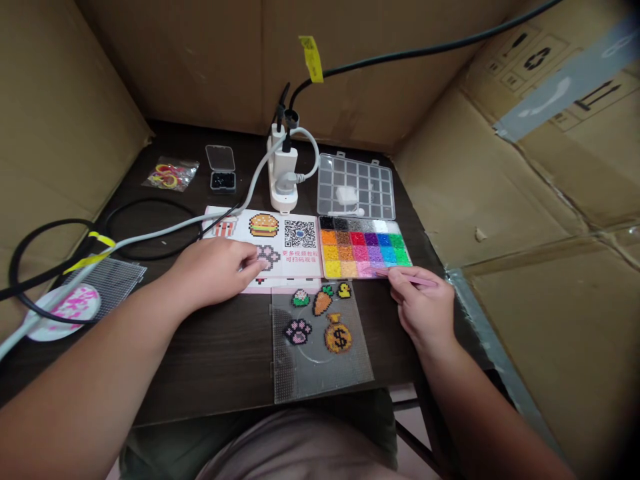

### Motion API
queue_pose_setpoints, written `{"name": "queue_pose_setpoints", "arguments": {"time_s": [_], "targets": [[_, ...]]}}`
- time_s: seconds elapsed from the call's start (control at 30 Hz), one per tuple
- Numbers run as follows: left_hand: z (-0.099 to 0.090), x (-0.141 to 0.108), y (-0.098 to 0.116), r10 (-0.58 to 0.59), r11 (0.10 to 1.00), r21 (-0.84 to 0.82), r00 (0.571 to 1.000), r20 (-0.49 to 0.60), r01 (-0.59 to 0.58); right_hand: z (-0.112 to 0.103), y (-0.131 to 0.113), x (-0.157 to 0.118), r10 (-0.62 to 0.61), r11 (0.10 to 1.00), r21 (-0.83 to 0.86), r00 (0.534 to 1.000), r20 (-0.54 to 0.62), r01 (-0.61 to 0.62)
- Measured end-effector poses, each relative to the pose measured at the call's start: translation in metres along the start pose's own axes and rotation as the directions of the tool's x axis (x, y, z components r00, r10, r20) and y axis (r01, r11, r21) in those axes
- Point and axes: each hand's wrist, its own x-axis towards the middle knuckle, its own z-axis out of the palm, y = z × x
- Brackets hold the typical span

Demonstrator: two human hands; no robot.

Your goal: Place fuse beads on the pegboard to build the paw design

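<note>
My right hand (425, 300) is closed around pink tweezers (423, 280), whose tips reach over the lower right compartments of the bead box (340, 254), near the pink and purple beads. On the printed pattern sheet (305, 269), my left hand (220, 267) lies palm down with fingers bent and a little apart, holding nothing. Its fingertips are beside the printed paw (267, 257). A clear pegboard (325, 380) in front carries a black and pink bead paw (299, 331), a money bag (339, 335), a carrot (323, 301), a duck (345, 290) and a green-and-white piece (301, 298).
A white power strip (283, 180) with plugs and cables stands behind the sheet. The box's open lid (356, 187) holds small white items. A small case of black beads (223, 180) and a plastic bag (171, 174) lie back left. Cardboard walls (200, 60) enclose the table.
</note>
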Motion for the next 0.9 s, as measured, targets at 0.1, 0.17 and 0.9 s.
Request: {"name": "queue_pose_setpoints", "arguments": {"time_s": [0.1,0.17,0.9], "targets": [[0.0004,0.0001,-0.0002,-0.004,1.000,-0.001,1.000,0.009,0.004,0.0001,-0.0009,0.0002,0.017,1.000,-0.010,1.000,-0.001,-0.017],[0.0010,0.0002,-0.0008,0.000,1.000,-0.005,1.000,0.007,0.000,0.0008,-0.0020,0.0001,0.030,1.000,-0.004,0.999,-0.013,-0.030],[0.0000,-0.0007,0.0004,0.001,1.000,-0.017,1.000,0.011,0.000,0.0025,-0.0043,0.0003,0.015,1.000,0.009,1.000,0.002,-0.015]]}}
